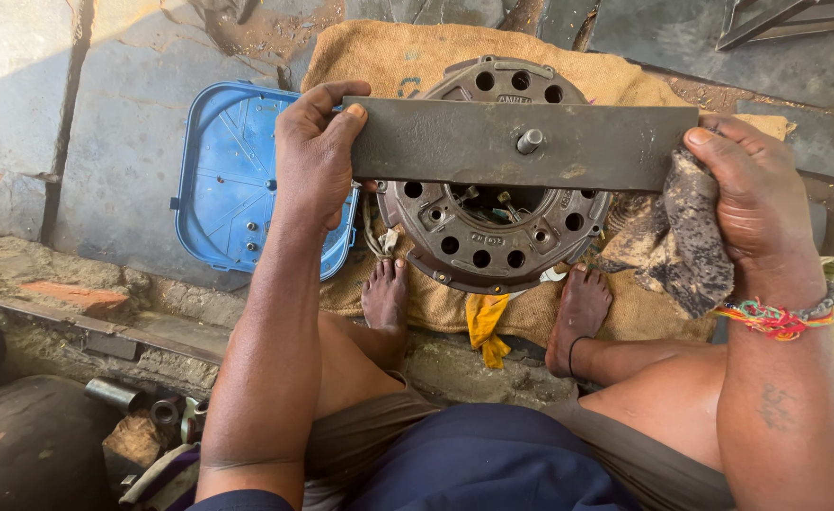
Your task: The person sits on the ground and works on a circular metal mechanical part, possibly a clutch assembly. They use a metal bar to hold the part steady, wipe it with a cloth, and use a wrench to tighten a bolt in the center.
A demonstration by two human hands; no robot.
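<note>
Both hands, left [315,151] and right [753,194], grip a flat steel bar [521,144] across the clutch plate [488,232]; blue tray [232,175] alongside.

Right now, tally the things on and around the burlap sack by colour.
Rusty brown: 2, the flat metal bar and the round clutch plate
Blue: 1, the plastic tray
Yellow: 1, the cloth strip
Tan: 1, the burlap sack
Mottled grey-brown: 1, the rag in the right hand
Total: 6

Grey-brown metal bar [526,144], blue plastic tray [232,180], tan burlap sack [408,57], yellow cloth [486,326]
</note>
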